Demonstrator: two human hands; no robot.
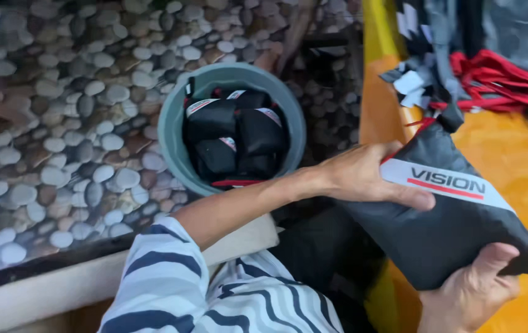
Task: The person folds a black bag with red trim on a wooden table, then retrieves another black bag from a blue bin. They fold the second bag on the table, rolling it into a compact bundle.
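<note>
Both hands hold one dark grey folded fabric pouch (443, 234): the left hand (362, 176) lies over its upper left edge, fingers stretched flat along the white label band with a red stripe and the thumb side curled onto the cloth, while the right hand (470, 290) grips the pouch from below at its lower edge, thumb up against the underside near the lower right corner. The pouch hangs at the left edge of the orange tabletop (523, 160), partly over it and partly over the person's lap. Its long axis runs on a slant, from the narrow, gathered end pointing up toward the far side of the tabletop down to the broad end pointing to the near right. Just beyond the narrow end lies a heap of red, grey and black fabric pieces (480, 80) on the far part of the tabletop. Left of the tabletop edge, on a floor of rounded pebbles (60, 123), stands a grey-green round bucket (174, 132) filled with similar black folded pouches (236, 139) bearing white and red bands. A striped blue and white sleeve (171, 283) covers the left upper arm.
</note>
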